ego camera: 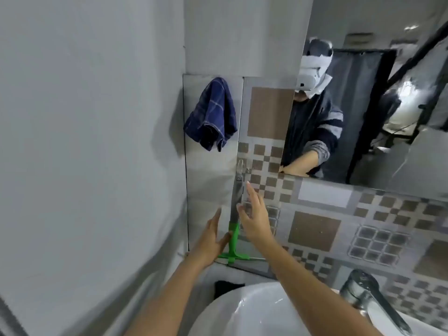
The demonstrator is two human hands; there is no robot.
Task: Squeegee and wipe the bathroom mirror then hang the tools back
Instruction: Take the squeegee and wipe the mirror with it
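The squeegee (234,236) hangs upright from a clear hook (240,166) on the tiled wall, silver handle up and green blade head at the bottom. My left hand (211,241) is beside the green neck with fingers straight; its thumb rests against or just short of the neck. My right hand (254,219) is spread open just right of the handle, not closed around it. A dark blue checked cloth (211,115) hangs on the wall at the upper left. The mirror (363,105) fills the upper right and reflects a person.
A white sink (242,311) lies below my arms, with a chrome faucet (363,294) at the lower right. A plain grey wall closes in the left side. Patterned brown and grey tiles (315,229) run under the mirror.
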